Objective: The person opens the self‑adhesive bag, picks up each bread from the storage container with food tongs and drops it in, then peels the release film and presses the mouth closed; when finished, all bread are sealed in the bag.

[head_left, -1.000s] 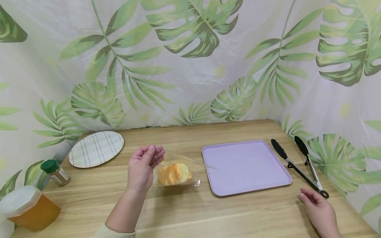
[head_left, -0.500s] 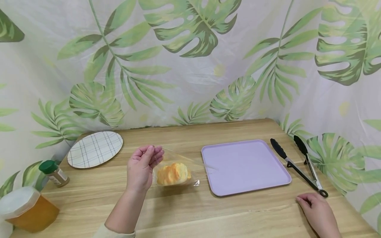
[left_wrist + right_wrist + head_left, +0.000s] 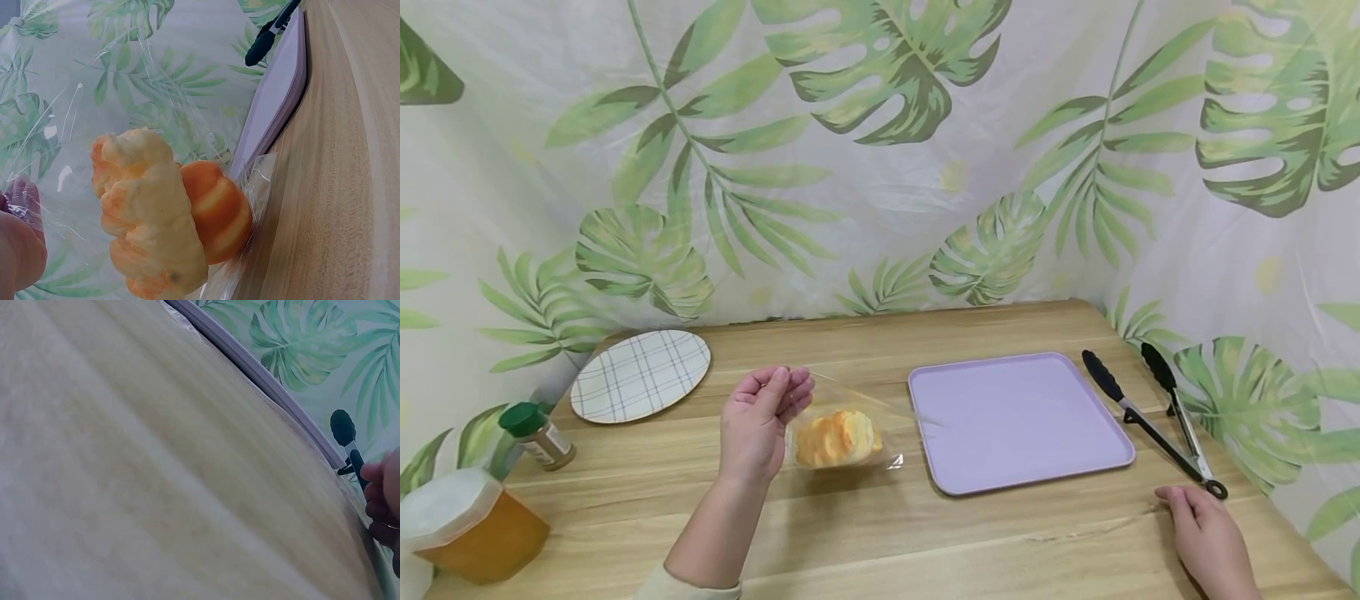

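Note:
My left hand (image 3: 756, 429) pinches the top edge of a clear plastic bag (image 3: 895, 442) and holds it up off the wooden table. Inside the bag are two breads, best seen in the left wrist view: a pale, bumpy, golden loaf (image 3: 150, 212) and a rounder orange-brown bun (image 3: 219, 212). My right hand (image 3: 1213, 537) rests at the table's right side with loosely curled fingers and nothing visible in them. It lies just in front of the ring end of black-tipped tongs (image 3: 1187, 433), which stand spread apart.
Right of the bag lies a lilac tray (image 3: 1022, 421), with the tongs beyond its right edge. At the left are a checked oval plate (image 3: 642, 377), a green-capped spice jar (image 3: 540, 437) and a white-lidded tub (image 3: 482, 529) of amber contents. A leaf-patterned cloth (image 3: 880, 167) hangs behind.
My right hand has lowered a little toward the table, and its thumb and fingers have shifted slightly. The left hand and the bag have stayed in place.

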Demonstrator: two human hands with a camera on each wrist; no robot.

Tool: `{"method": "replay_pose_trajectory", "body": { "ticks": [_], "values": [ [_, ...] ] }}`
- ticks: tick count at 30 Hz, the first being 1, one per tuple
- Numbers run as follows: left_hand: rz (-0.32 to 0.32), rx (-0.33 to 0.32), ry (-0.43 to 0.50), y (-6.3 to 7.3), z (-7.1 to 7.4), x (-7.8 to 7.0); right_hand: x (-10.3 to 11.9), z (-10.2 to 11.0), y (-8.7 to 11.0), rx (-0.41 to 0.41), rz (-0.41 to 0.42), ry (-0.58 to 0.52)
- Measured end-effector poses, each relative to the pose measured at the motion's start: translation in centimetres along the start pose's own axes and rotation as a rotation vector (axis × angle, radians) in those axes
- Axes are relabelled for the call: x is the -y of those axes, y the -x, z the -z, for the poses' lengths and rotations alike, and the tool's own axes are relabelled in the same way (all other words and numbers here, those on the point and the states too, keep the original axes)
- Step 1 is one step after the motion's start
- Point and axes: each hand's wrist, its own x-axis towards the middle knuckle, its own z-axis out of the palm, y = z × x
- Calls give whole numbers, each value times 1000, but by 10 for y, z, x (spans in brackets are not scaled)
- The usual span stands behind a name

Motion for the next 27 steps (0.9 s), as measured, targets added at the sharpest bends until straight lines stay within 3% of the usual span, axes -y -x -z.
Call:
{"method": "replay_pose_trajectory", "body": {
  "ticks": [5,8,14,18,23,27],
  "values": [
    [1,1,-15,0,1,-1,15,3,-2,-42,-26,-101],
    [1,3,-23,0,1,-1,39,2,-5,-74,42,-143],
    [-19,14,-28,-1,3,-1,105,-15,-12,-27,244,-271],
    [-26,18,-24,-1,3,-1,146,-38,-17,76,353,-357],
    [-23,5,-20,-2,3,-1,191,-68,-15,265,437,-412],
    [-22,-2,-13,-2,3,-2,220,-86,-13,388,434,-487]
  ]
}}
